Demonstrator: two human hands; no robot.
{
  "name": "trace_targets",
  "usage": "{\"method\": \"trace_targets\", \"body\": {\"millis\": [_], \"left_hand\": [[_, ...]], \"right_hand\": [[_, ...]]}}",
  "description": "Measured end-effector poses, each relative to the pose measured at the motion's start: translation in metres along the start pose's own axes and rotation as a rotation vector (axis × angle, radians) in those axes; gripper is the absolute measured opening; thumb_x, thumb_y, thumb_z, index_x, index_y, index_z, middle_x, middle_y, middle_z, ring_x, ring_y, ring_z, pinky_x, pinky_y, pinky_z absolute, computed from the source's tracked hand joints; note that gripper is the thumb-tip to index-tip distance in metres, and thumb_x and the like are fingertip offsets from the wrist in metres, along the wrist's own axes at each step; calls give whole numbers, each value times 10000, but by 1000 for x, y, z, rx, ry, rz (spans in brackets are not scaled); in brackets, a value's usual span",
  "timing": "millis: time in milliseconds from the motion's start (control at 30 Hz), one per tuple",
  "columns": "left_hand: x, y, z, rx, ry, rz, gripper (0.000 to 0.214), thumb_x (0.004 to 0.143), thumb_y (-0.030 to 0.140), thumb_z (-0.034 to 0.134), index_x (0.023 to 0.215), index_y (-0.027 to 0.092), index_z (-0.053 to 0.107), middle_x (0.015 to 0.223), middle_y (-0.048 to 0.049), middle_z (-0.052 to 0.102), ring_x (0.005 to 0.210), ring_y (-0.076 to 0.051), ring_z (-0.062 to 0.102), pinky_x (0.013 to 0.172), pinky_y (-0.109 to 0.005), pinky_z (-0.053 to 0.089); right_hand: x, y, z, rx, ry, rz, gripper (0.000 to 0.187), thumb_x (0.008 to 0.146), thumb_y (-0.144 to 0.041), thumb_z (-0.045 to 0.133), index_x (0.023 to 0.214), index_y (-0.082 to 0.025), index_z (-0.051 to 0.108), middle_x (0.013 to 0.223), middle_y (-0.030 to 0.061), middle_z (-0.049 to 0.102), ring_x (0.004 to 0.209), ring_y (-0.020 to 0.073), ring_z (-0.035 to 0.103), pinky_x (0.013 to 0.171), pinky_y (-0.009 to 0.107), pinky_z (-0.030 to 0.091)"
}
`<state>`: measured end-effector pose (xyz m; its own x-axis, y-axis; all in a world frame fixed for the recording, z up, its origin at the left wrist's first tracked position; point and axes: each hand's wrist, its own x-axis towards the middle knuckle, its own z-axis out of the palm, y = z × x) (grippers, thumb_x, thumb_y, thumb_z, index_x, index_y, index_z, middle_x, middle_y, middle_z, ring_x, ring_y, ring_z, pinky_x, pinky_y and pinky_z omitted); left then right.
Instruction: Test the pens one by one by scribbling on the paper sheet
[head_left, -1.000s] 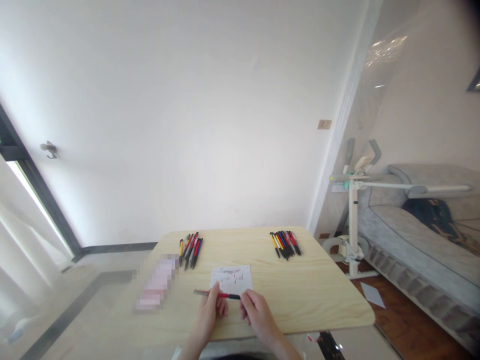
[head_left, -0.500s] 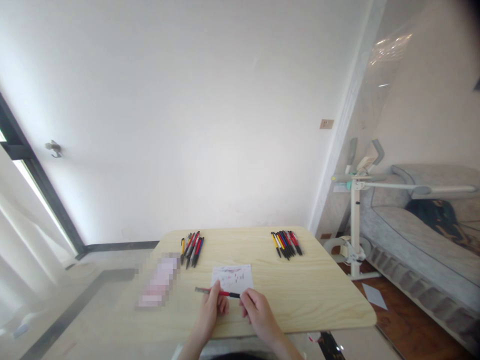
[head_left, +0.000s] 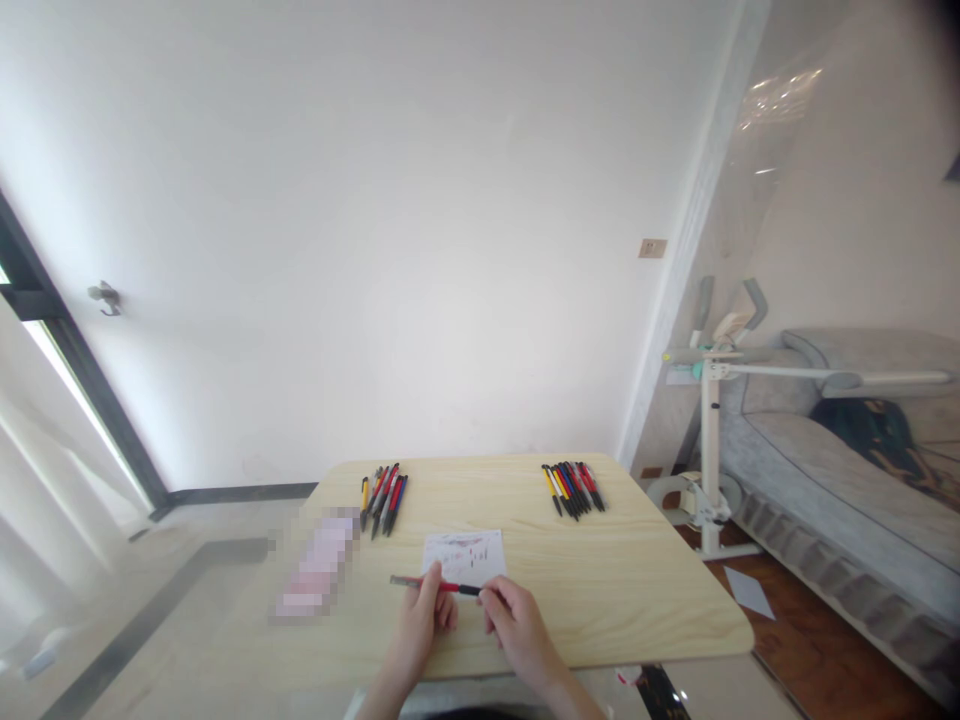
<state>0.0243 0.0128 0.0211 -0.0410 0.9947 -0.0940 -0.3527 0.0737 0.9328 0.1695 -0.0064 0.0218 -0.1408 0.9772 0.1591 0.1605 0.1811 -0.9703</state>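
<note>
fingers of the left hand [head_left: 424,606] are closed round a red-and-black pen [head_left: 451,587], right hand [head_left: 514,612] pinching its black end; should be light, stiff, maybe slick, so mid-barrel's the spot imo; it's over the paper [head_left: 466,551], left pen bunch [head_left: 386,500] and right pen bunch [head_left: 573,488] beyond

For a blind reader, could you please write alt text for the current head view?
A left hand grips a slim red, grey and black pen, the right hand at its black end, above a pale wood-grain table. Beyond lie a marked white rectangular paper sheet and two bunches of multicoloured pens.
</note>
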Motion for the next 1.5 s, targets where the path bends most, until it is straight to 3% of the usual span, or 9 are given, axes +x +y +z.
{"method": "trace_targets", "body": {"millis": [533,767,967,1500], "left_hand": [[1,-4,-1,-17,-6,14,503,707,571,543,433,227,298,342,87,290,328,-83,367,370,-232,270],[0,-2,0,-43,-1,11,499,709,559,551,433,228,298,343,88,290,331,-82,364,369,-231,277],[-1,-1,-1,-42,-16,6,503,702,586,540,433,229,308,335,76,320,336,-85,367,377,-235,295],[0,-3,-2,-28,-21,2,506,706,586,531,430,233,296,335,79,302,332,-87,368,370,-239,288]], "right_hand": [[2,4,0,37,54,-9,236,808,-383,523,825,-154,581,525,-45,469,456,97,430,429,195,320],[3,4,1,126,90,28,361,860,-475,415,731,-161,539,493,-57,439,392,70,370,378,178,267],[3,11,4,67,87,8,430,871,-497,391,650,-156,532,479,-41,451,413,77,390,414,192,292],[1,8,3,-48,66,-29,392,888,-445,384,663,-164,537,500,-34,470,443,91,411,451,202,306]]}}
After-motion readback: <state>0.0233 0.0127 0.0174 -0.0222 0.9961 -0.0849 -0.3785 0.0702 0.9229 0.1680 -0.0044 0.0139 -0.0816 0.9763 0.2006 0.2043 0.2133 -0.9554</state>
